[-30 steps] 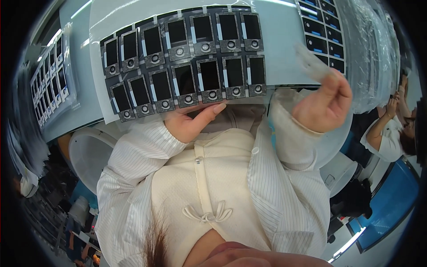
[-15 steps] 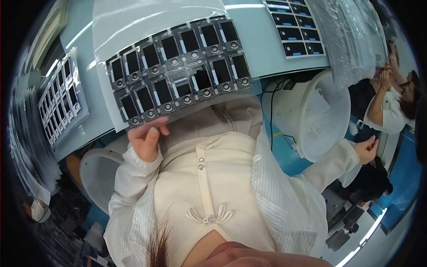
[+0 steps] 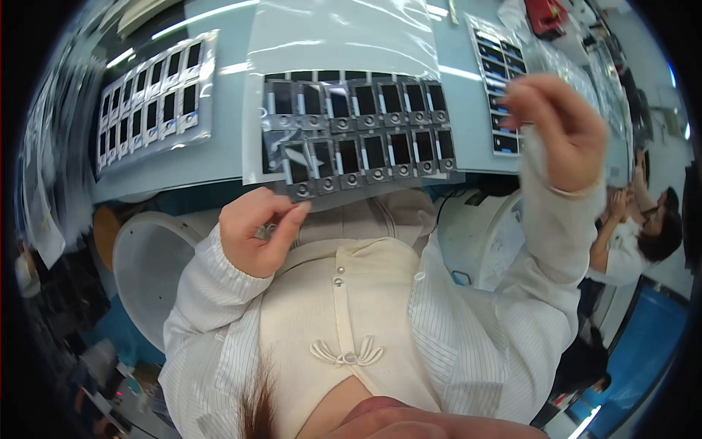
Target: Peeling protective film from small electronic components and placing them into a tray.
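In front of me lies a clear plastic sheet [image 3: 351,152] with rows of dark rectangular panels in grey frames, each with a small round part beneath it. My left hand [image 3: 259,230] is closed, thumb and fingertips pinched at the sheet's near left corner, which sits askew over another layer with similar dark panels. My right hand [image 3: 563,132] is raised at the right, over or near a white sheet [image 3: 506,144] with dark panels and blue marks. Its fingers are bent and blurred, so whether they hold anything is unclear.
Another sheet of dark panels [image 3: 197,121] lies on the table's left. Clear film [image 3: 344,36] covers the table behind the middle sheet. White bins stand below the edge, one left [image 3: 135,256] and one right [image 3: 475,241]. Another person [image 3: 621,241] is at the far right.
My right hand has swung from the far right beside the bin to above the table. My left fingers have closed on the sheet's corner, which has shifted askew. The whole view has shifted.
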